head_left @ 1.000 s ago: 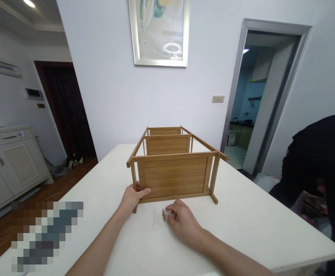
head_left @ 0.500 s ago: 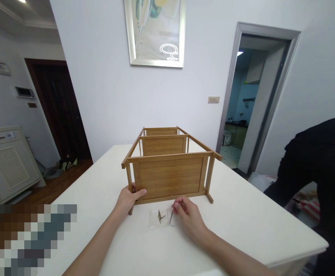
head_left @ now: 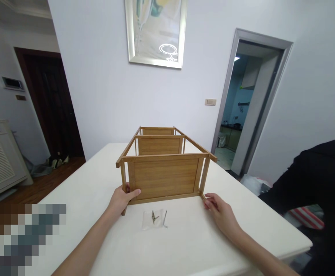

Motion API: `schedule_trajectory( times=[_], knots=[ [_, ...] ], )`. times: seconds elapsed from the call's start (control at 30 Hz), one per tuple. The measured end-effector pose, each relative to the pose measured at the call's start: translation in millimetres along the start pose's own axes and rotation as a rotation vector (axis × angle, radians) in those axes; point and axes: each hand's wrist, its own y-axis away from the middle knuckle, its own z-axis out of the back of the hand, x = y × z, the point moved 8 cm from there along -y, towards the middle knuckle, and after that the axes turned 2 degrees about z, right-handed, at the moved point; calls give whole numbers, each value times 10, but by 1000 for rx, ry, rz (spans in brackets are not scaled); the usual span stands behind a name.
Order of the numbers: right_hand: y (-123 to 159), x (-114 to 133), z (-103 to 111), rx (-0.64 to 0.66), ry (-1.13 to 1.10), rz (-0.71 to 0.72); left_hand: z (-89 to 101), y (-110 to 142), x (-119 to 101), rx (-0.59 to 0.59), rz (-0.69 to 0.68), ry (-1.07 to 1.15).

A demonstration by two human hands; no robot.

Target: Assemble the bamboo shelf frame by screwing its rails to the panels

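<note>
A brown wooden shelf rack (head_left: 164, 176) lies on its side on the white table (head_left: 184, 237), with its tiers one behind another. My left hand (head_left: 124, 197) grips the near left corner, thumb on the front panel and fingers behind the post. At the near right corner, my right hand (head_left: 217, 207) pinches the end of the lower leg. Between my hands, close to the rack, lies a clear plastic bag (head_left: 148, 221) with several brass-coloured screws (head_left: 154, 217). Just right of the bag rests an L-shaped hex key (head_left: 165, 219).
A person in dark clothes (head_left: 308, 184) bends beside the table at the right. Near them are plastic bags (head_left: 253, 182) and a red-striped cloth item (head_left: 308, 216). Behind the table stands a white wall with a framed picture (head_left: 155, 34); a doorway opens at right.
My right hand has left the hex key on the table and moved right to the rack's near right leg. My left hand keeps its hold. The view has shifted slightly.
</note>
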Motion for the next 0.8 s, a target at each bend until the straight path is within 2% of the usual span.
schedule_trajectory(
  times=[0.1, 0.2, 0.5, 0.8],
  knots=[
    [-124, -172, 268, -43, 127, -4, -3, -3, 9, 10, 8, 3],
    [-254, -225, 366, -47, 292, 38, 18, 1, 20, -6, 18, -10],
    [-473, -227, 58, 99, 346, 85, 19, 22, 11, 13, 22, 26],
    [-417, -226, -22, 123, 302, 101, 1, 27, 11, 9, 42, 20]
  ],
)
